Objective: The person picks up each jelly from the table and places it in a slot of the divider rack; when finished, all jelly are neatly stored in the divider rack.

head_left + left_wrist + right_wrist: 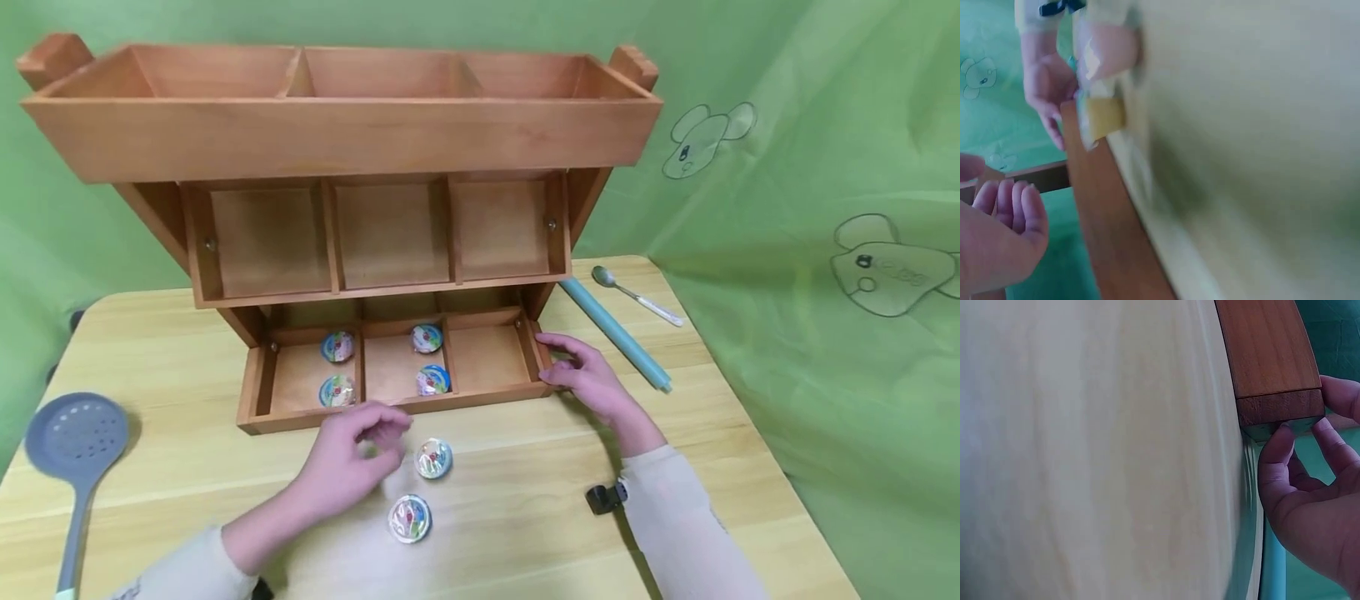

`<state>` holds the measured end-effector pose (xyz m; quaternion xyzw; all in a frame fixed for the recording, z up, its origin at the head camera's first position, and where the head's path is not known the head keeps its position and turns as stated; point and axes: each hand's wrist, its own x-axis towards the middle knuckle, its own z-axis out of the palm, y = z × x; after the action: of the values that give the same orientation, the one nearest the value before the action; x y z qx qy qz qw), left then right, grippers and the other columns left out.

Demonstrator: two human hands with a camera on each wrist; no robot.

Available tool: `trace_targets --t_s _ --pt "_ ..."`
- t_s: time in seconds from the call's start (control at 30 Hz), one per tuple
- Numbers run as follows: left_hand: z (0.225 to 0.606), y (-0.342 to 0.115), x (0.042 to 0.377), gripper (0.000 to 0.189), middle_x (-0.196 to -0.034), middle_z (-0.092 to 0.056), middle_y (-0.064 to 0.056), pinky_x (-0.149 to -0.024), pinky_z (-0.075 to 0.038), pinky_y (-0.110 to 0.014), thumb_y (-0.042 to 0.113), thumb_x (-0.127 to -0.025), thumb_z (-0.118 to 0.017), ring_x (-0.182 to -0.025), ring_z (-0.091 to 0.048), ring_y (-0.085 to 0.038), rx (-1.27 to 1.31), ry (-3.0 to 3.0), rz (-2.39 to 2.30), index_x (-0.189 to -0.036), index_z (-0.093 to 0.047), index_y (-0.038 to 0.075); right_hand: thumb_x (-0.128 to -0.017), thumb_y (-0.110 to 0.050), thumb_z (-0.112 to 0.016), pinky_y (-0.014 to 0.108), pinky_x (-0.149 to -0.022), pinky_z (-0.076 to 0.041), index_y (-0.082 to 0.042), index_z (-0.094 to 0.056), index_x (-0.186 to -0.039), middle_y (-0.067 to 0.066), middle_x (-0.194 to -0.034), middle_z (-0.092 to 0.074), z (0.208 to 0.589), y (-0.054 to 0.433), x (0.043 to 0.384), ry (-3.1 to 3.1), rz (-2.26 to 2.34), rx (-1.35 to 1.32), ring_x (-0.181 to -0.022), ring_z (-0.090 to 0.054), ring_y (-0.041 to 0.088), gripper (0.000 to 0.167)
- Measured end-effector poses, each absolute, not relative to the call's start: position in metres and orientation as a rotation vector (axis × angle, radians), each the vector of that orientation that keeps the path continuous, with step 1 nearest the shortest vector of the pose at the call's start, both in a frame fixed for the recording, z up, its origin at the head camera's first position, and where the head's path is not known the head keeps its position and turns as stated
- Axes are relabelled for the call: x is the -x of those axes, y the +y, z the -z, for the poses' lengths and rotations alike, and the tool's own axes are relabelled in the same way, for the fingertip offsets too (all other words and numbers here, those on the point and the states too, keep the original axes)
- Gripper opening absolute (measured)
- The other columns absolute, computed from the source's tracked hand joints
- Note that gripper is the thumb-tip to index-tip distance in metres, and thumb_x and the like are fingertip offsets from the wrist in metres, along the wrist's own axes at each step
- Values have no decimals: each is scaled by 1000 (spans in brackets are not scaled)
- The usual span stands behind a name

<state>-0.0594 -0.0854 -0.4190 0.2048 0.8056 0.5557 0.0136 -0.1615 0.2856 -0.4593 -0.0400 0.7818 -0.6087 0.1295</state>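
A three-tier wooden rack [375, 137] stands on the table, each tier split into three compartments. Small sealed jelly cups with printed foil lids lie in its bottom tier: two in the left compartment, such as one cup [337, 347], and two in the middle one [432, 381]. Two more jelly cups, one [433, 458] nearer the rack and one [409, 518] nearer me, are on the table. My left hand [348, 462] hovers beside them with loosely bent fingers, holding nothing. My right hand [588, 379] grips the bottom tier's right end, thumb against the end face [1282, 412].
A grey slotted skimmer [77, 429] lies at the table's left. Right of the rack are a teal stick [618, 337] and a metal spoon [637, 296]. Green cloth [787, 150] with drawn mouse-like figures hangs behind and at the right.
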Motion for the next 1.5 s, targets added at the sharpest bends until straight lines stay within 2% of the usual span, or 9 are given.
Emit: trace_targets --t_s 0.17,0.27,0.37,0.6,0.83,1.07,1.33,1.5 --pt "434 -101 34 39 -96 -66 2 -67 -55 -32 -1 -72 -84 -77 -61 -17 -668 2422 -1585 -108 -71 7 -88 -1 -72 28 -73 -53 -9 -53 -144 15 -138 -49 460 282 162 2273 1771 112 -83 -56 19 60" --pt "442 -102 24 47 -101 -64 1 -68 -54 -32 8 -69 -89 -79 -59 -19 -658 2353 -1500 -112 -70 8 -87 -1 -71 28 -72 -53 -9 -53 -144 15 -137 -49 460 282 161 2268 1783 114 -82 -55 19 60" --pt "449 -99 18 53 -102 -62 5 -69 -53 -31 13 -65 -92 -82 -57 -15 -655 2295 -1443 -114 -69 12 -87 0 -71 28 -71 -52 -8 -53 -144 15 -136 -49 460 281 160 2264 1787 116 -81 -54 18 60" --pt "458 -90 11 55 -99 -61 9 -65 -52 -28 3 -62 -91 -79 -56 -9 -699 2287 -1448 -111 -69 13 -86 1 -71 27 -70 -52 -8 -53 -143 15 -136 -49 460 281 157 2257 1807 108 -80 -54 17 60" --pt "460 -87 11 50 -97 -63 9 -65 -53 -28 8 -65 -92 -79 -57 -9 -672 2279 -1464 -108 -69 16 -87 0 -70 28 -71 -52 -7 -52 -144 16 -136 -49 457 280 157 2254 1807 113 -81 -55 18 60" --pt "459 -83 12 48 -96 -65 9 -67 -53 -29 7 -66 -92 -79 -58 -10 -633 2269 -1475 -108 -69 16 -87 1 -70 27 -70 -51 -7 -52 -144 16 -136 -49 456 282 158 2251 1813 107 -79 -56 17 60" --pt "444 -80 22 49 -92 -65 10 -60 -53 -30 9 -66 -93 -73 -58 -10 -723 2303 -1507 -108 -70 15 -86 1 -70 28 -70 -51 -8 -53 -143 15 -136 -49 456 283 157 2245 1821 97 -79 -57 19 60" --pt "432 -73 33 47 -95 -66 6 -57 -54 -27 8 -67 -93 -70 -60 -15 -744 2291 -1562 -108 -69 12 -87 1 -70 28 -70 -51 -8 -53 -144 16 -136 -49 457 283 158 2256 1812 112 -79 -56 18 60"
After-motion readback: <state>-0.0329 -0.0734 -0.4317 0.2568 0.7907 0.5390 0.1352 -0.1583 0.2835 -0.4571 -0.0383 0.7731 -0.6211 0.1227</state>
